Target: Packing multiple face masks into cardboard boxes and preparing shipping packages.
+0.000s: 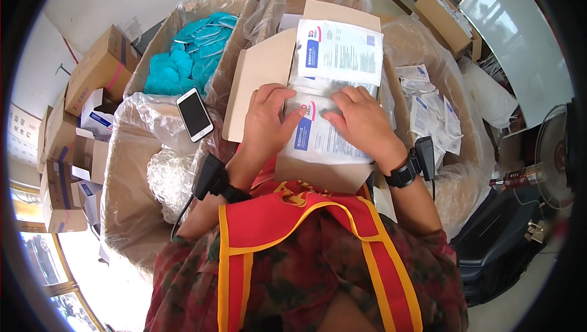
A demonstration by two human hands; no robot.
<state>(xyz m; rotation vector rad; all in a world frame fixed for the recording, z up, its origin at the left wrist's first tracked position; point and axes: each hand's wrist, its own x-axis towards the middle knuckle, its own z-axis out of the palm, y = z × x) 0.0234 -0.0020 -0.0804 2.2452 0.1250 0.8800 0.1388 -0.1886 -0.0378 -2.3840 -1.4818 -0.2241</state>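
We rest our left grip (265,115) and right grip (365,119), thumbs apart from fingers, on white packets (335,143) in an open carton (260,84) beneath, teal pieces (178,70) in a lined box (235,7) to their left

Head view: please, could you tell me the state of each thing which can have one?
Box: open, flap spread out
Packets in it: lying flat, printed sides up
Left hand: fingers bent, at the packets; grip unclear
Right hand: fingers bent, at the packets; grip unclear
Phone: face up, screen dark
Teal pieces: piled loosely
White cords: heaped, tangled
Fan: running or not, cannot tell
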